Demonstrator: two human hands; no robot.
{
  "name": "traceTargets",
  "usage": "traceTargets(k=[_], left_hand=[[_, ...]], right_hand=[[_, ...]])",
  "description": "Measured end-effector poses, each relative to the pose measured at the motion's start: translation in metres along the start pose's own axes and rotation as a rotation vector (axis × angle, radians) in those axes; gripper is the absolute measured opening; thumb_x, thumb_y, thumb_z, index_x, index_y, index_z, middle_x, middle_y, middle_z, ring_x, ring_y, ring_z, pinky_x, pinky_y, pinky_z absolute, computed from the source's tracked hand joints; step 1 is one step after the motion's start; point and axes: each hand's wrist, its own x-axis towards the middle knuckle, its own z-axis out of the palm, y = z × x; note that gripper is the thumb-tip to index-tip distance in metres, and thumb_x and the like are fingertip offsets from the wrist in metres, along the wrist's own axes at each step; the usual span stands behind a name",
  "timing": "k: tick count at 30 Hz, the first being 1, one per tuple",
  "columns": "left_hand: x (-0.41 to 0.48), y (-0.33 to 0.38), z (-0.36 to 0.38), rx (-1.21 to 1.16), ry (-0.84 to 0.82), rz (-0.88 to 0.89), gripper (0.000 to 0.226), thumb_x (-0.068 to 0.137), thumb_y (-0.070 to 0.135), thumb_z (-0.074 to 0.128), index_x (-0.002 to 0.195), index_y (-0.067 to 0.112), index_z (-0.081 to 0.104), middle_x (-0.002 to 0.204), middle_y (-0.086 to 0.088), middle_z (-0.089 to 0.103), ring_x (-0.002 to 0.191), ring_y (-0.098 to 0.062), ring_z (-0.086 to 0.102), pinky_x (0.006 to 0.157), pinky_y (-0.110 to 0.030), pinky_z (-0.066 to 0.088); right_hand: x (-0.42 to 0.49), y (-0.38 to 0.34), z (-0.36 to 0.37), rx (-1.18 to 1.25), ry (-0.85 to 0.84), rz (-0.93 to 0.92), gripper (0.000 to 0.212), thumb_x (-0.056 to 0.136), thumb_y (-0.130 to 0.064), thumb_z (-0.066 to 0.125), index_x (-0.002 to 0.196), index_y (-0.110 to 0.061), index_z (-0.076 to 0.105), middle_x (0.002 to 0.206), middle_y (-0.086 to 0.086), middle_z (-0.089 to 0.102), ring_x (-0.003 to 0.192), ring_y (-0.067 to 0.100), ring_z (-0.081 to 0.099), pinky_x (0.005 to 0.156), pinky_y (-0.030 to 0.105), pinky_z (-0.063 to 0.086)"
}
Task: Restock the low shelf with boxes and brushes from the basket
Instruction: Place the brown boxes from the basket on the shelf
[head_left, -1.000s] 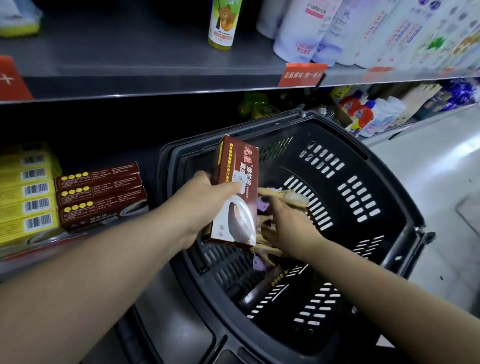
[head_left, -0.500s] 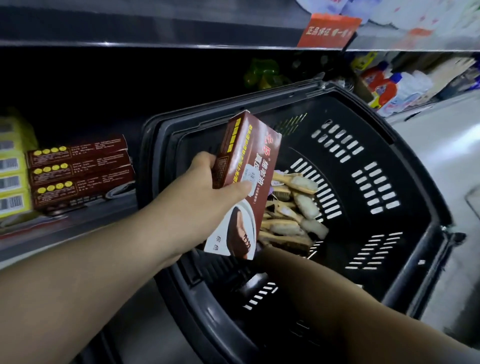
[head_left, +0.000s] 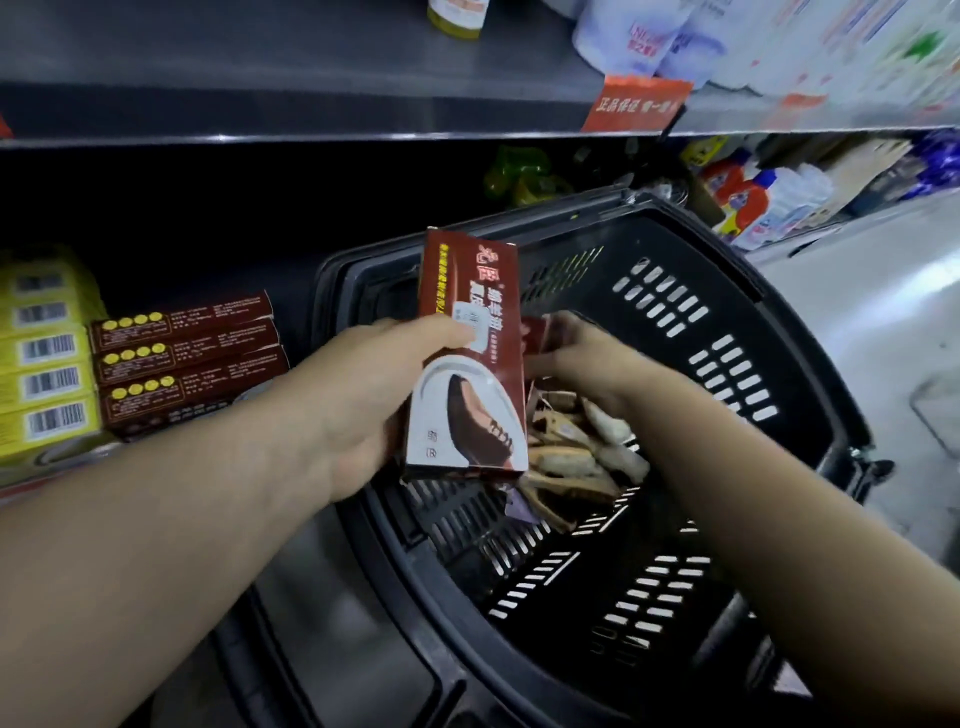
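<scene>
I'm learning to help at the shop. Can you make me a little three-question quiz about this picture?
1. True or false: the left hand holds a brown box standing on end above the basket.
2. What lies piled in the basket under the right hand? A) brushes B) bottles C) apples
3. Fill in: the brown boxes already on the low shelf sit beside a stack of ______ boxes.

Key: 1 true; 2 A; 3 yellow.
</scene>
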Motion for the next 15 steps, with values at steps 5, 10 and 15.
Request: traceTargets(k=[5, 10, 15], left_hand=[[-0.013, 0.013, -0.012, -0.039, 0.067, 0.063, 0.022, 0.085, 0.025, 0.064, 0.104, 0.012, 0.063, 0.076, -0.009, 0.075, 0.063, -0.022, 0.072, 0.052, -0.036, 0.059], [-0.028, 0.016, -0.026, -0.003, 0.102, 0.093, 0.03, 0.086, 0.025, 0.064, 0.112, 0.012, 0.057, 0.08, -0.01, 0.074, 0.067, -0.025, 0.07, 0.066, -0.038, 0.057], [-0.045, 0.013, -0.041, -0.047, -0.059, 0.052, 0.047, 0.07, 0.062, 0.062, 0.092, 0.024, 0.075, 0.089, -0.008, 0.076, 0.081, -0.027, 0.073, 0.076, -0.042, 0.056]], right_hand=[[-0.049, -0.04, -0.04, 0.237, 0.066, -0.16, 0.052, 0.071, -0.025, 0.076, 0.116, -0.013, 0.05, 0.101, 0.006, 0.071, 0.092, 0.02, 0.069, 0.081, 0.034, 0.056], [-0.088, -0.069, -0.009, 0.386, 0.085, -0.173, 0.029, 0.089, -0.025, 0.06, 0.114, -0.013, 0.054, 0.085, 0.002, 0.073, 0.074, 0.016, 0.07, 0.072, 0.031, 0.058], [-0.105, -0.092, 0.044, 0.469, 0.031, -0.162, 0.044, 0.086, -0.033, 0.064, 0.121, -0.008, 0.054, 0.095, 0.008, 0.073, 0.079, 0.02, 0.07, 0.074, 0.034, 0.058]])
